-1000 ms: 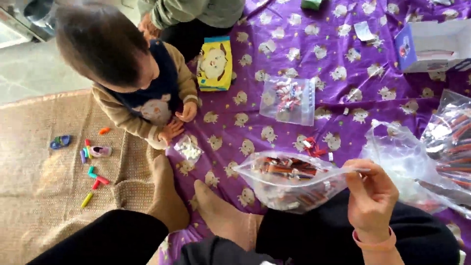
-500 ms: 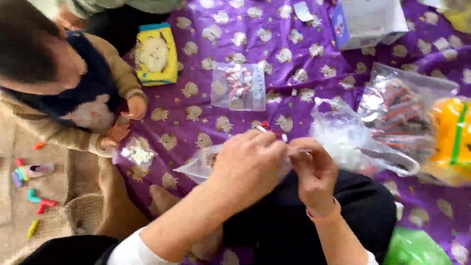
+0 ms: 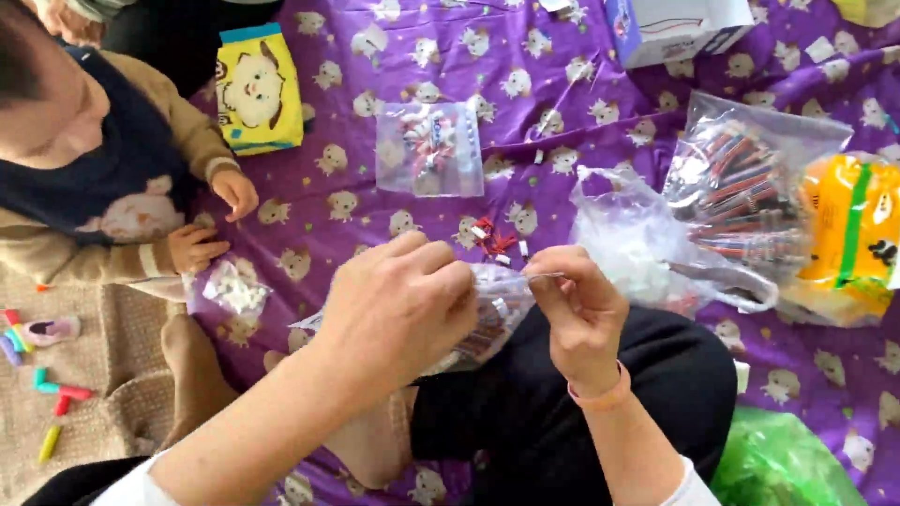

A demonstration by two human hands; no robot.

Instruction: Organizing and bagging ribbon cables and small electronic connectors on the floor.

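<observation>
Since 1 s ago left hand (image 3: 398,305) joined right hand (image 3: 577,314); both now pinched on small bag (image 3: 497,314), w/ top edge held btwn them.

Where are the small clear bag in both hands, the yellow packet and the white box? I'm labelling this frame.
small clear bag (image 3: 497,314), head view, wall between the hands.
yellow packet (image 3: 258,89), head view, its printed front.
white box (image 3: 680,26), head view, its side.

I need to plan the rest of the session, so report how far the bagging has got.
Done: one small bag lies filled on the blanket. In hand: the left hand and right hand pinch the top of a filled bag. Left: loose pieces lie on the blanket, and a big bag holds more.
</observation>
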